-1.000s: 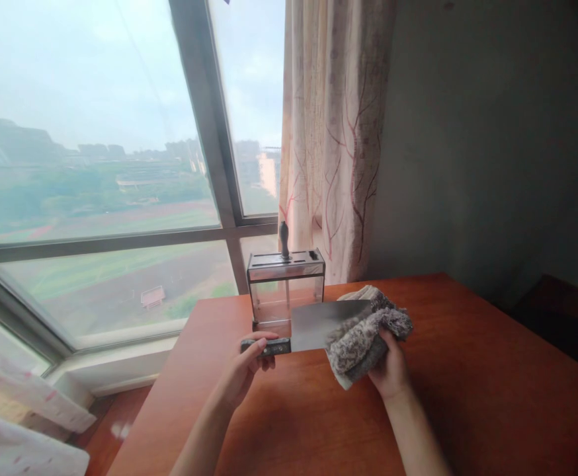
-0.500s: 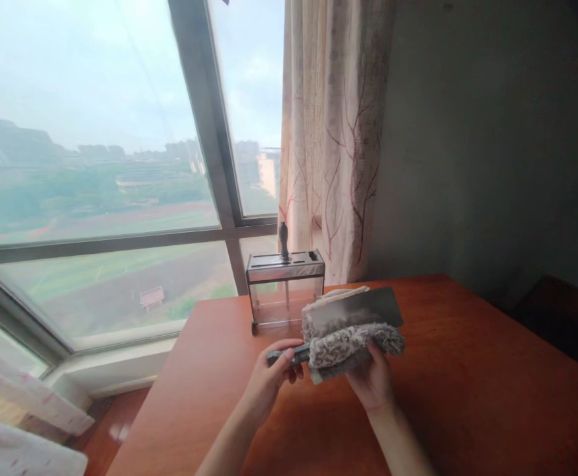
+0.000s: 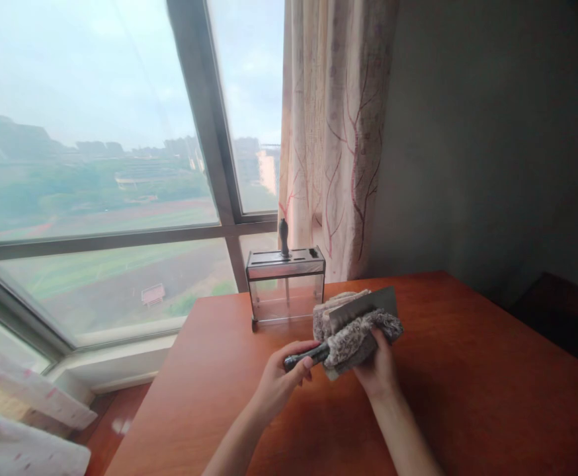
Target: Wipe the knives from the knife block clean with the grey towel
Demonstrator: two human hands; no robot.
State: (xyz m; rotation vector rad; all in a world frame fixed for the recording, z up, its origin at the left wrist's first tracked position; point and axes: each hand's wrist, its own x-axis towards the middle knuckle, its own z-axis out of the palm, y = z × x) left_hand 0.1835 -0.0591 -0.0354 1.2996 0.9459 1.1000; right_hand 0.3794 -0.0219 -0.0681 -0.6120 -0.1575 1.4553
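Observation:
A broad-bladed cleaver [image 3: 379, 301] is held tilted above the table. My left hand [image 3: 284, 373] is closed round its dark handle, thumb on top. A fluffy grey-brown cloth [image 3: 349, 342] is folded about the blade, with metal showing above and below it. My right hand [image 3: 379, 370] grips the cloth against the blade near the far end; most of its fingers are hidden behind. Just beyond stands a clear-sided knife block [image 3: 289, 269] with a metal top. One dark-handled tool [image 3: 283, 239] stands upright in its top, its thin shaft visible through the side.
The reddish-brown wooden table [image 3: 472, 396] spreads under both hands, its left edge near the window [image 3: 110, 277]. A patterned curtain [image 3: 338, 139] hangs behind the knife block. Another dark piece of furniture [image 3: 557, 317] stands at the right.
The cleaver has shifted a little to the right and tilted more steeply. My left hand has moved right with the handle, and the cloth has slid and bunched slightly on the blade.

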